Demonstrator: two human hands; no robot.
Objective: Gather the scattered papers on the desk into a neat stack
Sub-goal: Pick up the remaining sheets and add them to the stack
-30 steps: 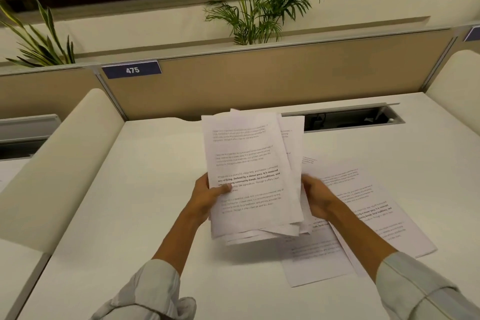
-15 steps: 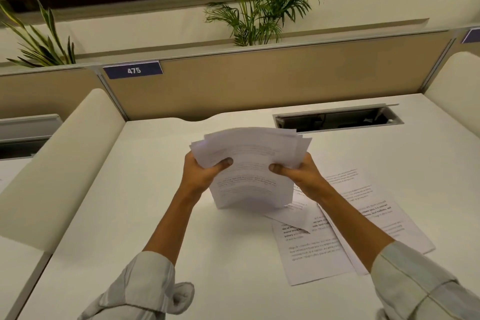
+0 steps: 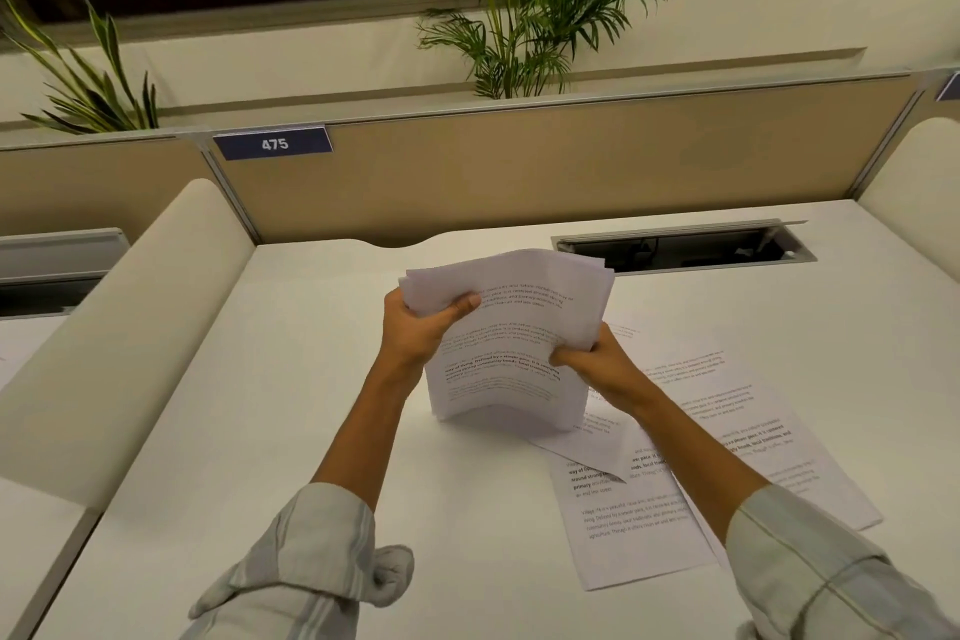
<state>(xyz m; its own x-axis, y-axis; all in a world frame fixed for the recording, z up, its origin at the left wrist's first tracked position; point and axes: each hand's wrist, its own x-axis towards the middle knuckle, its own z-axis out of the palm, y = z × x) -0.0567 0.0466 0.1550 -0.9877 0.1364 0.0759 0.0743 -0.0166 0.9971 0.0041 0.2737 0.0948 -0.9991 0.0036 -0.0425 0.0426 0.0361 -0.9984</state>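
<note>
A bundle of printed papers [image 3: 511, 327] stands on its lower edge on the white desk [image 3: 291, 431], bowed and fanned at the top. My left hand [image 3: 418, 327] grips its upper left side, thumb across the front. My right hand [image 3: 597, 361] pinches its right edge lower down. Loose printed sheets lie flat to the right: one sheet [image 3: 631, 520] near the front, another sheet [image 3: 753, 431] partly under my right forearm, and a folded corner of a third sheet [image 3: 582, 452] pokes out below the bundle.
A cable slot [image 3: 685, 247] is open in the desk behind the bundle. A tan partition [image 3: 519, 172] with a "475" label [image 3: 272, 143] closes the back. Padded cream dividers [image 3: 119, 317] flank the desk. Plants stand beyond the partition.
The bundle, held upright and facing me a second ago, was tipped down onto the desk, and now rests on its lower edge. My right hand slid down its right side.
</note>
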